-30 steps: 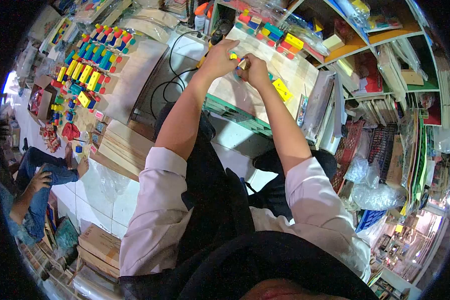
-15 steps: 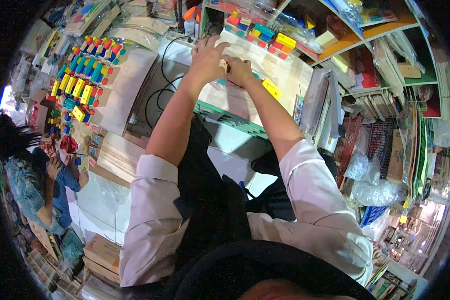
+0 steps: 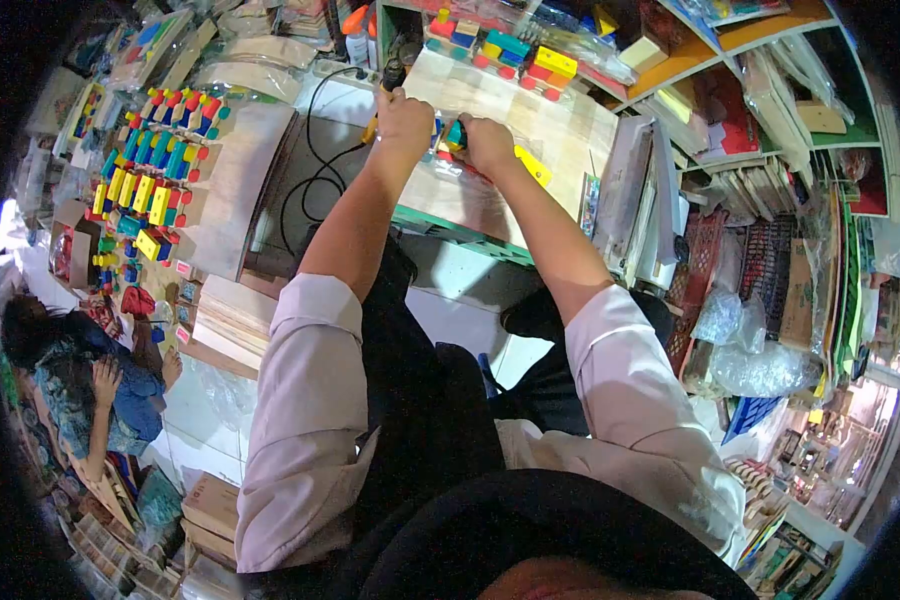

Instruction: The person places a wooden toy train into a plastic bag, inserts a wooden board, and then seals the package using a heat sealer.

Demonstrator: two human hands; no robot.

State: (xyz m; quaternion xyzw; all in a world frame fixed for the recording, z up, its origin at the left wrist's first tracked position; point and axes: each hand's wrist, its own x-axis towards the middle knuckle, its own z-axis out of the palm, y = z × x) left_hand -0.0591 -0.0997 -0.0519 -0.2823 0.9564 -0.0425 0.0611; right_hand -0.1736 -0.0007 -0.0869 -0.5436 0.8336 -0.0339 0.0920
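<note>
Tool (image 3: 394, 76) with a dark end is lying by the table's (image 3: 575, 125) left edge in the head view, long axis pointing roughly away from the wearer; hands are sitting apart, left hand (image 3: 406, 128) nearer and curling over it, can't tell if it's really clamped; right hand (image 3: 488, 148) is pinching a teal piece (image 3: 456, 134); yellow block (image 3: 533, 167) is lying beside that wrist.

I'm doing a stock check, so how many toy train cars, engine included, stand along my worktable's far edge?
3: the toy engine at the left, the teal-topped car in the middle and the yellow-topped car at the right. None in that row looks hidden.
</note>
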